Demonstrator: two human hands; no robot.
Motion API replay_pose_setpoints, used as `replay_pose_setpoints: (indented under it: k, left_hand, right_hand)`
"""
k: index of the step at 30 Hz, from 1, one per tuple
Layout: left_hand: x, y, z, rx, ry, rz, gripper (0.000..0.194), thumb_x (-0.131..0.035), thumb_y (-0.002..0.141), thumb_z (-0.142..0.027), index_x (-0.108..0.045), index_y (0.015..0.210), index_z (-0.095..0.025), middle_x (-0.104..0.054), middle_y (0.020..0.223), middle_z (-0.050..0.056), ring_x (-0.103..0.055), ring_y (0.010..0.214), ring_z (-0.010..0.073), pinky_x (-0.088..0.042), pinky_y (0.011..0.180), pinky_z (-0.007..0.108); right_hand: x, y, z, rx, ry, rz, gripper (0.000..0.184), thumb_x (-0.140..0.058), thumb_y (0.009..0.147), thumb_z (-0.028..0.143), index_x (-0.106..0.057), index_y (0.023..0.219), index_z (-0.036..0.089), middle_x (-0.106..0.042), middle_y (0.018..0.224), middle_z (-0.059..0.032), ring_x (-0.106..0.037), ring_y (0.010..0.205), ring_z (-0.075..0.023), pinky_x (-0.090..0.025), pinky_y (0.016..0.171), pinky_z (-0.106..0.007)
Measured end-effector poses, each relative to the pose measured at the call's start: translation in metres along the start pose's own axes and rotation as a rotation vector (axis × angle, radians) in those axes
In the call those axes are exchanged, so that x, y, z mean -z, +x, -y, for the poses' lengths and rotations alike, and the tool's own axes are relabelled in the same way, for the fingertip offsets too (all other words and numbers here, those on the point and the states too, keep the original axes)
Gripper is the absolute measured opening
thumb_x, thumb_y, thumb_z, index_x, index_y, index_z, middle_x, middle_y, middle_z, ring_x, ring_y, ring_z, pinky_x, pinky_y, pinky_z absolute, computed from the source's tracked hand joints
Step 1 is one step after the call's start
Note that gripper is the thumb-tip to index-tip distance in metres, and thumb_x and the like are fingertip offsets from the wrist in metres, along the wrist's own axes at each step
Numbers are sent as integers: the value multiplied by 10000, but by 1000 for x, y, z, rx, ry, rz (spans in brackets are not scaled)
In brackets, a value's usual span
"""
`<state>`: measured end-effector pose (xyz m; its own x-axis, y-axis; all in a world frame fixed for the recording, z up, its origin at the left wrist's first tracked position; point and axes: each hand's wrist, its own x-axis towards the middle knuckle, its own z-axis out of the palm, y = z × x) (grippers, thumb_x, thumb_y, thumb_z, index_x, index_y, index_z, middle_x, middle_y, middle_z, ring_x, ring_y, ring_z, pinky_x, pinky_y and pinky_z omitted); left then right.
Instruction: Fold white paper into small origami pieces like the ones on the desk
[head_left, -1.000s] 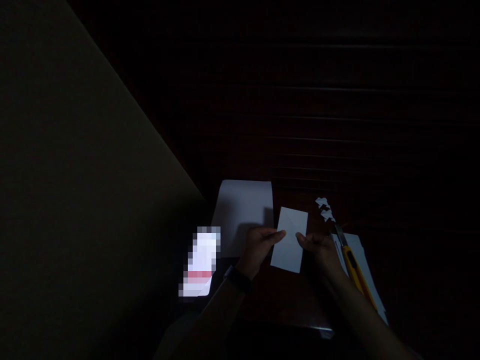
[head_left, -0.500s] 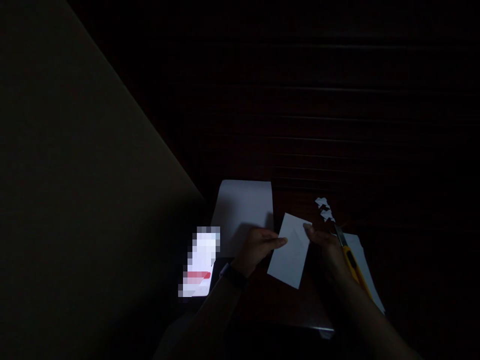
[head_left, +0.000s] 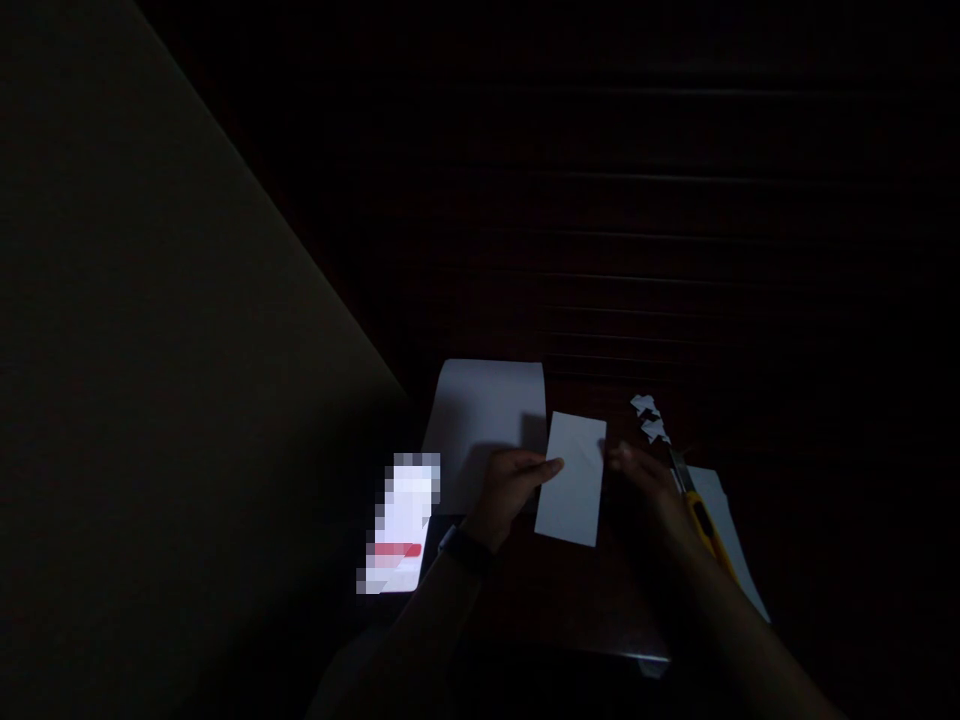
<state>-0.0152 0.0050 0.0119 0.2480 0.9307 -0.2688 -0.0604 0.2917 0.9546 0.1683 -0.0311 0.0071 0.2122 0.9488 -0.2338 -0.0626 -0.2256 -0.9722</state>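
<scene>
My left hand (head_left: 514, 490), with a dark band at the wrist, pinches the left edge of a white rectangular piece of paper (head_left: 571, 500), thumb on top. The paper is held nearly upright in the view, with faint creases across its upper part. Just off the paper's right edge is my right hand (head_left: 651, 482), its fingers stretched out, slightly blurred and holding nothing. Close beside that hand, a yellow-handled utility knife (head_left: 703, 517) with its blade out lies on white paper sheets (head_left: 731, 530).
A larger white sheet (head_left: 487, 400) lies behind my left hand. Small folded paper pieces (head_left: 651, 425) lie past the knife tip. A lit, blurred-out phone screen (head_left: 405, 520) is at left. The dark wooden table (head_left: 555, 610) has its front edge below; a wall rises at left.
My right hand has let go of the paper and moved slightly away from it. The paper has turned straighter and shifted up and left in my left hand.
</scene>
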Motion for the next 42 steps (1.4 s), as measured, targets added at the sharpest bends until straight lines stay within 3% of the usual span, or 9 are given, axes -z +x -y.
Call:
replay_pose_setpoints:
  k: [4,7,11,17,21,24,28,33,42]
  left_hand:
    - [-3,0,0,-27,-57,-93,277,-714,612,-408,-694,642,-134,-637,590,58,-568,555,156,-383,466,245]
    - [-3,-3,-3,4,-77,-37,287,-706,630,-406,-697,710,-131,-663,685,71,-584,597,157,-391,485,240]
    - [-5,-6,-4,8,-134,73,298,-703,657,-370,-683,825,-125,-674,788,78,-598,637,157,-420,535,249]
    - [-15,-5,8,-34,-201,-27,317,-699,672,-346,-663,877,-106,-678,835,103,-615,683,186,-454,600,283]
    - [1,-1,-7,-76,-184,-53,379,-639,727,-385,-629,1023,-150,-662,957,99,-619,762,186,-447,594,255]
    - [18,0,-24,-6,1,157,401,-641,722,-387,-624,1049,-155,-678,915,97,-623,764,184,-440,624,257]
    - [22,-1,-21,-15,318,521,359,-754,583,-331,-694,902,-180,-696,873,51,-621,787,191,-434,689,266]
    - [14,2,-2,-9,445,565,297,-737,584,-381,-722,785,-164,-705,768,42,-621,717,184,-434,635,248]
    - [16,1,-2,39,436,681,292,-707,615,-401,-733,768,-153,-706,718,45,-612,652,173,-402,559,226]
  right_hand:
    - [-4,-2,-6,53,-44,22,270,-686,678,438,-684,740,176,-690,771,-65,-611,739,-230,-452,667,-316]
    - [-3,0,-12,42,-64,15,254,-684,688,417,-685,687,164,-687,719,-60,-601,692,-216,-444,663,-318]
    - [-1,1,-14,1,-86,157,246,-672,708,393,-680,677,149,-675,689,-53,-588,648,-194,-437,626,-301]
    - [-5,-1,-14,-2,-54,169,237,-634,747,387,-683,766,156,-683,757,-60,-597,707,-201,-448,653,-304]
    - [6,-1,-8,-30,-100,265,236,-636,744,384,-671,721,152,-643,668,-23,-557,612,-156,-412,579,-261]
    - [15,-1,2,-84,-241,548,245,-650,730,375,-666,683,135,-596,606,-2,-502,550,-123,-364,521,-234]
    - [17,-3,10,-50,-388,710,204,-638,745,322,-672,686,130,-544,574,19,-442,532,-97,-324,504,-217]
    - [18,-4,12,-32,-441,776,177,-598,771,284,-686,726,138,-555,584,16,-441,536,-100,-327,505,-219]
    - [20,-3,12,-12,-461,836,165,-569,790,246,-705,816,156,-630,691,-5,-519,620,-125,-372,561,-226]
